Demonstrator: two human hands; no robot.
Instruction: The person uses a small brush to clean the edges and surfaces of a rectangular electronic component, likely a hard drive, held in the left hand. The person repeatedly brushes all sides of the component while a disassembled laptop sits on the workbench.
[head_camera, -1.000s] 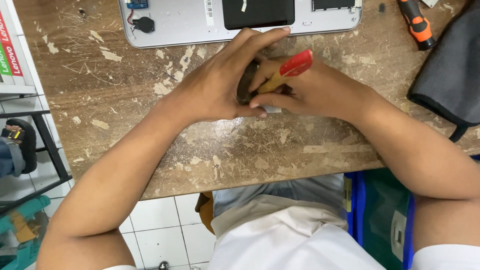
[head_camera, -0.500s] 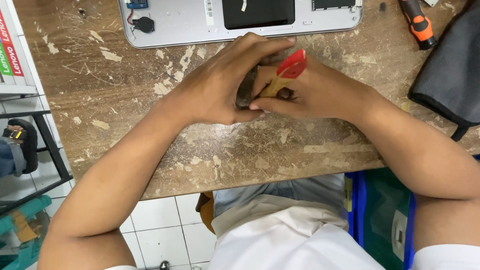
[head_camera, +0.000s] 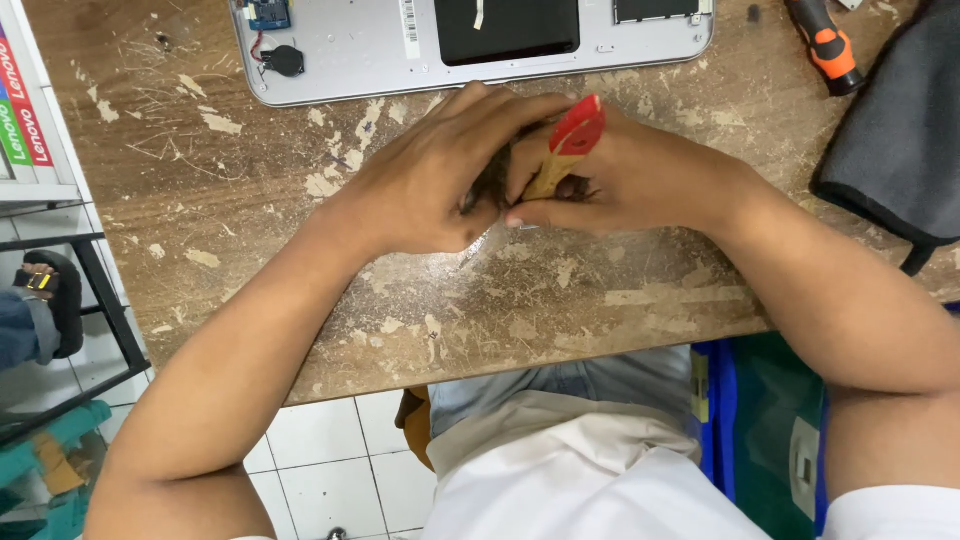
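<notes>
Two hands meet mid-worktop (head_camera: 420, 300): scuffed brown wood, veneer chipped into pale flakes, front edge worn. Laptop (head_camera: 380, 50) lies bottom-up at the far edge, flat silver metal shell, rounded corners, with a black rectangular panel (head_camera: 510, 28) and a round black coin cell (head_camera: 285, 62) on a short wire. Dark grey fabric bag (head_camera: 900, 140), soft and matte, sits at the right edge. Left hand (head_camera: 430, 185) cups over from the left, fingers curled together over a small dark object (head_camera: 490, 185) that is mostly hidden; can't tell what it is. Right hand (head_camera: 640, 175) presses in from the right, fingers clamped on a brush (head_camera: 560, 155) with a tan wooden handle and glossy red tip, tilted up and away. Both hands touch each other just in front of the laptop. Screwdriver (head_camera: 825, 45), stubby, orange and black rubbery grip, lies far right, well apart from the hands.
</notes>
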